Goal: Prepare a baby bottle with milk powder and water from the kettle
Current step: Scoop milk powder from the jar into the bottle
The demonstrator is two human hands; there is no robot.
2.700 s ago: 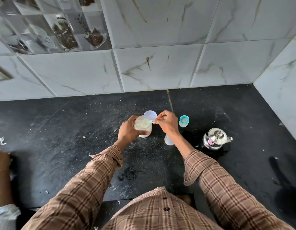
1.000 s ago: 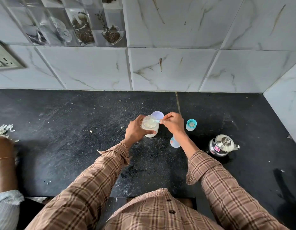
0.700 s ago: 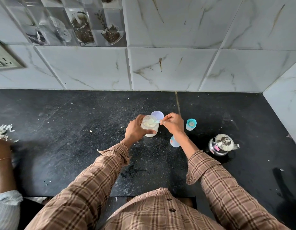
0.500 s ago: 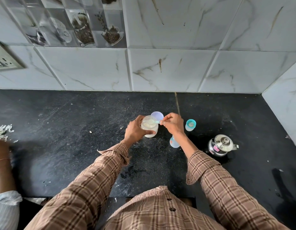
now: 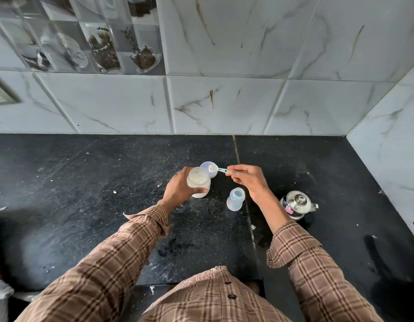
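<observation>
A black stone counter (image 5: 85, 205), dusty and specked with crumbs, runs to a far wall of white marbled tiles (image 5: 224, 105) that turns a corner at the right, with one socket (image 5: 1, 95) at the far left. On it stand one steel kettle (image 5: 298, 204) at the right, one open jar (image 5: 198, 182) of milk powder near the middle with its one lid (image 5: 210, 168) just behind, and one small baby bottle (image 5: 235, 198) between jar and kettle. The left hand (image 5: 180, 189) curls its fingers round the jar, while the right hand (image 5: 249, 178) pinches the handle of one scoop (image 5: 216, 168) of powder, held over the lid.
</observation>
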